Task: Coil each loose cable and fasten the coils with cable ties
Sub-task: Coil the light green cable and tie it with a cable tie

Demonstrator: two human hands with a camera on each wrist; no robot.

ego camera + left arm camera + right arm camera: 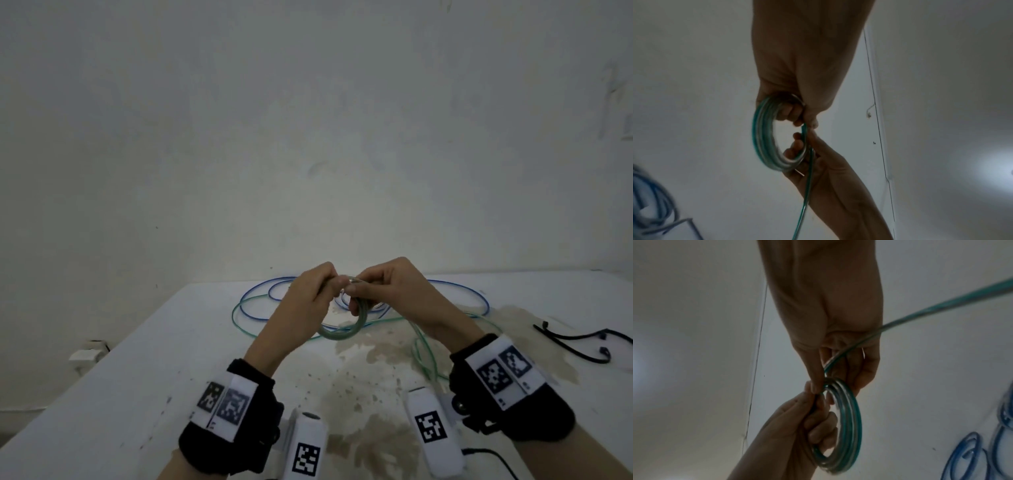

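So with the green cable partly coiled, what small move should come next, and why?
Probably the right hand lays another loop onto the green cable coil gripped by the left hand: green slack lies loose on the white table.

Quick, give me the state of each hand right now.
Left hand: closed, gripping the green cable coil.
Right hand: closed, pinching the green cable at the top of the coil.
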